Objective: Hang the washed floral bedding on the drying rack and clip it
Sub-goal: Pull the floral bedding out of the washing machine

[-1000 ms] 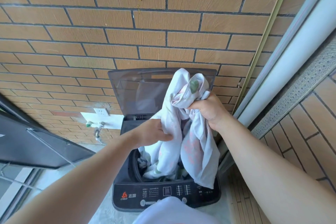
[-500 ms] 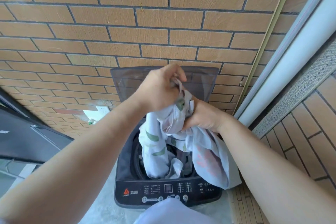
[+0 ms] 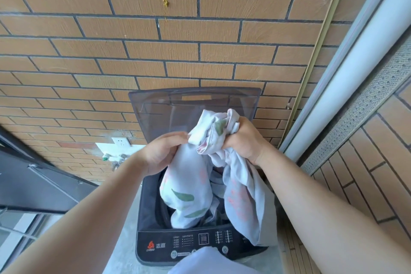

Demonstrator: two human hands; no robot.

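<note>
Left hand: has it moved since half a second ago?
Yes, downward. The left hand was at the top edge of the grey translucent washer lid; now it holds the white floral bedding near the lid's base.

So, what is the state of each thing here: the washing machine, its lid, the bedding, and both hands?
Dark grey top-loading washing machine: loaded, bedding inside the drum.
Smoky translucent lid: raised open.
White floral bedding: bunched, partly out of the drum, one fold over the front right rim.
Left hand: grips the bedding.
Right hand: grips the bunched top.
</note>
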